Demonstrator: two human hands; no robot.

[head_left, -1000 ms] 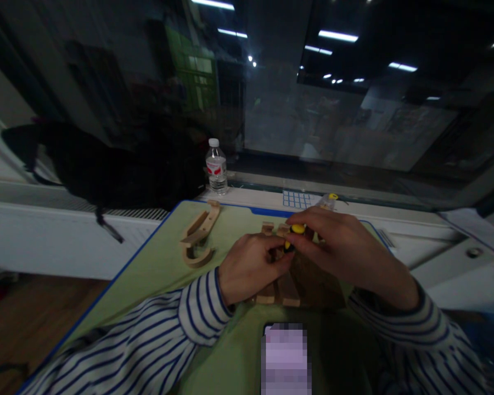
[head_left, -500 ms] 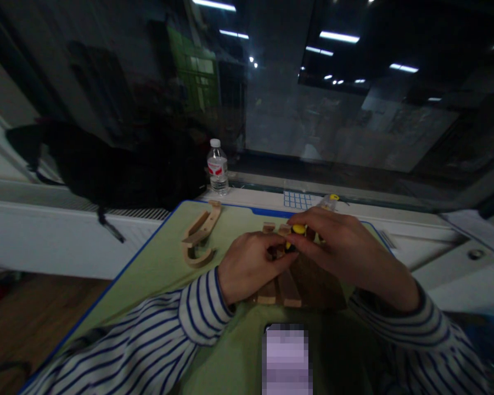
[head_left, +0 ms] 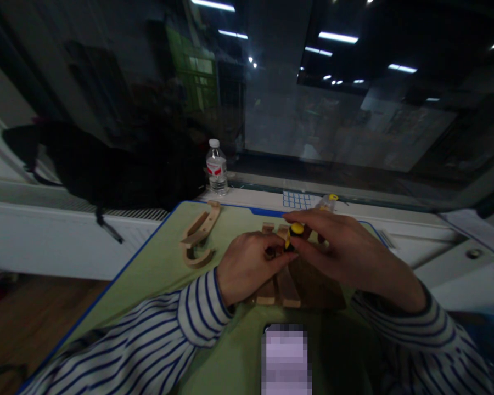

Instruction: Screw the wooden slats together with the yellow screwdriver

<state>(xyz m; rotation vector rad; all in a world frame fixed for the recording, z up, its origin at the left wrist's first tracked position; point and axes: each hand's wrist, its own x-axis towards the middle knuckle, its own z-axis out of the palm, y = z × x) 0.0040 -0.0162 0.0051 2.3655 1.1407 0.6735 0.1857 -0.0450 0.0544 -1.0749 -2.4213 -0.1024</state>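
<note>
Left hand (head_left: 247, 264) and right hand (head_left: 348, 252), close together, pinch a stubby black-and-yellow tool (head_left: 297, 229) over the dark-brown wooden board (head_left: 321, 285). Flat wooden strips (head_left: 288, 292) lie on that board; curved pale-wood pieces (head_left: 198, 237) left of it sit loose, so work looks unfinished.

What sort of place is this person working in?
Perhaps an office or workshop corner, I can't be sure: the table stands beside a sill holding a bottle, and the large dark window shows strip lights.
</note>
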